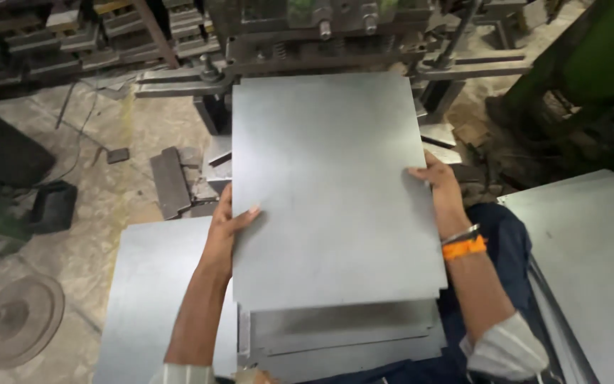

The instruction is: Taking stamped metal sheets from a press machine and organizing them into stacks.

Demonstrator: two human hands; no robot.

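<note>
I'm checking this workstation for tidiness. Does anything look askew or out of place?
Yes. The stack of metal sheets on the lap sits fanned, edges out of line under the top sheet that both hands hold. Loose metal blocks lie on the dusty floor.

Top sheet (332,185) covers most of the stack of sheets (342,338) under it; only stepped near edges show, count unclear. Its far edge runs under the press (321,35); the contact there is hidden. Press cut off by top edge. Left hand (225,224): fingers under sheet, only thumb visible. Right-side sheet pile (591,263) clipped by right and bottom edges. Green machine (598,57) upper right is blurred.
</note>
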